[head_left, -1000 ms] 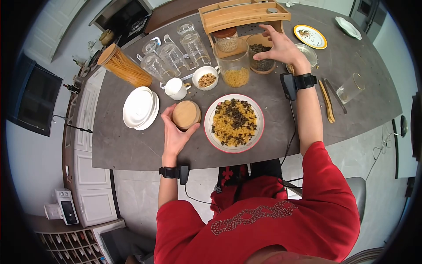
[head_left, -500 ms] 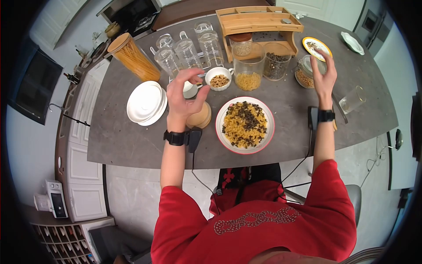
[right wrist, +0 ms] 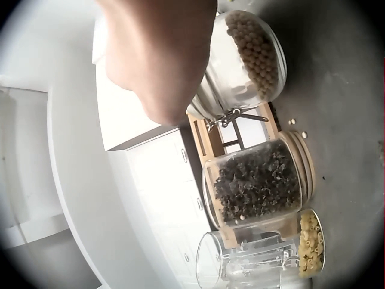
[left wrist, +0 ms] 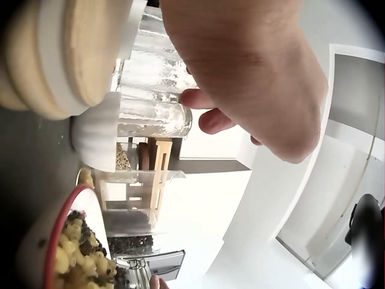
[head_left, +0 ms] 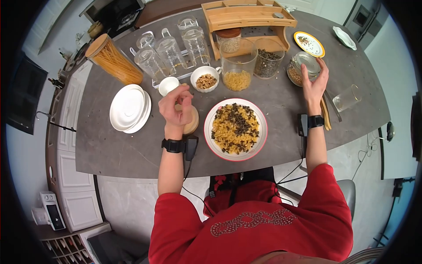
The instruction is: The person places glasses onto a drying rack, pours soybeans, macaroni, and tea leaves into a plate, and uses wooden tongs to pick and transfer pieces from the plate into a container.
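Observation:
Loosely bent fingers of my left hand (head_left: 177, 107) hang over the round wooden lids (head_left: 191, 122), holding nothing; the lids (left wrist: 90, 54) also show in the left wrist view. My right hand (head_left: 315, 88) is at the glass clip jar (head_left: 294, 75) of round beans, fingers relaxed and spread beside its lid; contact cannot be told. That jar (right wrist: 258, 57) lies below the hand in the right wrist view. Left of it stand the jar of dark pieces (head_left: 267, 66) and the tall pasta jar (head_left: 238, 80). A red-rimmed plate (head_left: 265, 132) bears pasta and dark pieces.
White plates (head_left: 127, 108), a spaghetti jar (head_left: 115, 61), glass mugs (head_left: 169, 55), a white cup (head_left: 169, 86) and a nut bowl (head_left: 205, 79) stand left. A wooden rack (head_left: 250, 17) is behind; tongs (head_left: 325, 113), a glass (head_left: 347, 98) and a yellow-rimmed plate (head_left: 322, 52) are right.
My left hand has let go of the wooden lids and risen above them. My right hand has moved from over the jar of dark pieces rightward to the clip jar.

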The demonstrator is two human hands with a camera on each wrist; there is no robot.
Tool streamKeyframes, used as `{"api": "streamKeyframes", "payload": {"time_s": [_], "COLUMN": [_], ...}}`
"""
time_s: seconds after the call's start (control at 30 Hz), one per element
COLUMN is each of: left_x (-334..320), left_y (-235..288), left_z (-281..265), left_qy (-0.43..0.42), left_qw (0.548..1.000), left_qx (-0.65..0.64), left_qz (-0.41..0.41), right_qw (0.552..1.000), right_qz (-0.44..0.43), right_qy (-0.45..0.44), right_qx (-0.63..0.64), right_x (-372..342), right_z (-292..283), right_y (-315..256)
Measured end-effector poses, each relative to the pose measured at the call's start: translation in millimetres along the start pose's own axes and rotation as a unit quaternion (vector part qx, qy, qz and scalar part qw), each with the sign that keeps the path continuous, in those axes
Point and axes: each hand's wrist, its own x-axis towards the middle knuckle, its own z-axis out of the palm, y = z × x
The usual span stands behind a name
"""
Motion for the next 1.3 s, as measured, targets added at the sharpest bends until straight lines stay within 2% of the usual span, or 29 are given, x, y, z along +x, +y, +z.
{"api": "streamKeyframes", "payload": {"time_s": [0.07, 0.13, 0.2, 0.27, 0.3, 0.37, 0.47, 0.6, 0.77, 0.83, 1.07, 1.2, 1.3], "left_x": [-3, 1, 0, 0, 0, 3, 3, 6, 5, 5, 4, 4, 6], "left_y": [4, 5, 4, 3, 4, 5, 8, 8, 7, 9, 8, 5, 8], "left_z": [2, 2, 1, 2, 2, 1, 1, 2, 1, 2, 2, 2, 1], "left_qy": [-0.01, -0.046, -0.052, -0.056, -0.054, -0.053, -0.057, -0.05, -0.061, -0.055, -0.065, -0.056, -0.06], "left_qw": [1.0, 0.998, 0.998, 0.998, 0.998, 0.998, 0.997, 0.998, 0.997, 0.996, 0.995, 0.994, 0.993], "left_qx": [0.002, 0.033, 0.033, 0.029, 0.032, 0.032, 0.043, 0.04, 0.044, 0.047, 0.039, 0.037, 0.033], "left_qz": [-0.024, 0.009, -0.005, -0.017, -0.008, -0.002, -0.009, -0.009, -0.017, -0.052, -0.064, -0.083, -0.1], "right_qw": [1.0, 0.993, 0.992, 0.999, 0.999, 0.993, 0.992, 0.989, 0.98, 0.979, 0.967, 0.972, 0.974], "right_qz": [0.02, 0.104, 0.109, 0.015, 0.014, -0.04, -0.087, -0.086, -0.074, -0.078, -0.08, -0.095, -0.097], "right_qy": [-0.015, -0.036, -0.062, -0.039, -0.039, -0.058, -0.061, -0.107, -0.166, -0.165, -0.193, -0.193, -0.182], "right_qx": [0.006, 0.052, 0.029, -0.018, -0.02, -0.091, -0.063, -0.057, 0.087, 0.091, 0.148, 0.09, 0.096], "right_x": [-3, -5, -6, -5, -5, -5, -3, 0, 8, 8, 6, -6, -8], "right_z": [2, 4, 4, 6, 7, 7, 9, 6, -8, -9, -18, -17, -13], "right_y": [3, 1, -5, -10, -10, -8, -3, 3, 9, 11, 13, 2, 4]}}
